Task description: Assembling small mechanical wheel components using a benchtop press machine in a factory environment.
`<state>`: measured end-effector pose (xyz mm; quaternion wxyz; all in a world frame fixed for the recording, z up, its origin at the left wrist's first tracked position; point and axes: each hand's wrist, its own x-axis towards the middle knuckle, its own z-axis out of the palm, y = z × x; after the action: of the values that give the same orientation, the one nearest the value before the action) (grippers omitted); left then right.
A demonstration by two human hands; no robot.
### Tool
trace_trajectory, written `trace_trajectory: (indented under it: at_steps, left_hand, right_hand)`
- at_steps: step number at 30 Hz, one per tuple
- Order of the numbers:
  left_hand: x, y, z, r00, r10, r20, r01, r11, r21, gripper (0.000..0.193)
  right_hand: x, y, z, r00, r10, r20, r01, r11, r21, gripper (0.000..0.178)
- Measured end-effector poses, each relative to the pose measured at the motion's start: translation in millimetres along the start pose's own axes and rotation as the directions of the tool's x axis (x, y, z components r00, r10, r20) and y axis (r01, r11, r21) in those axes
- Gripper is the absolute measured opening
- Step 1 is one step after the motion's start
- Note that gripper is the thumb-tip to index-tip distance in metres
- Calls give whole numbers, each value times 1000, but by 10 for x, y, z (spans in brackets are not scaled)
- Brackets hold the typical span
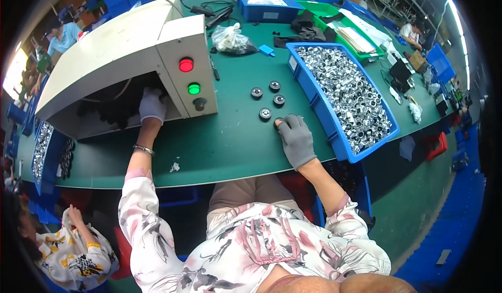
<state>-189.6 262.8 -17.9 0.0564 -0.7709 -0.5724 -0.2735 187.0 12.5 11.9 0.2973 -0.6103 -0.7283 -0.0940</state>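
My left hand (151, 106), in a pale glove, reaches into the dark opening of a cream-coloured machine (175, 44). Its fingers are lost in shadow among dark shapes, so what they touch is hidden. My right hand (296, 140), in a grey glove with bare fingertips, rests on the green table with its fingers curled together. Whatever lies under those fingertips is too covered to make out. Just beyond them sit several small round black parts with silvery centres, the closest one (265, 114) almost beside my thumb and index finger.
Right of my hand stands a blue bin (334, 136) full of shiny metal rings. A red button (186, 65) and a green one (194, 88) are on the machine's front. Farther back are a plastic bag (230, 38) and a green crate (361, 52). Another person (78, 251) is at lower left.
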Motion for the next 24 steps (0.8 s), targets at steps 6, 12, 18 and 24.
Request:
trace_trajectory:
  at_steps: [6,12,18,24]
  left_hand:
    - [-120,25,-143,1000,-11,17,11,999,-47,18]
    - [-341,28,-299,996,29,-82,-45,979,-201,20]
    - [-637,253,-567,974,-226,30,210,836,-508,22]
    - [-1007,692,-973,881,-394,260,411,368,-834,17]
  right_hand:
    - [124,260,-201,992,128,-16,-127,992,25,37]
    - [161,382,-251,953,80,291,-56,994,-89,43]
    - [167,331,-263,922,170,348,-156,985,-69,37]
    - [215,377,-89,900,372,228,-373,927,-39,24]
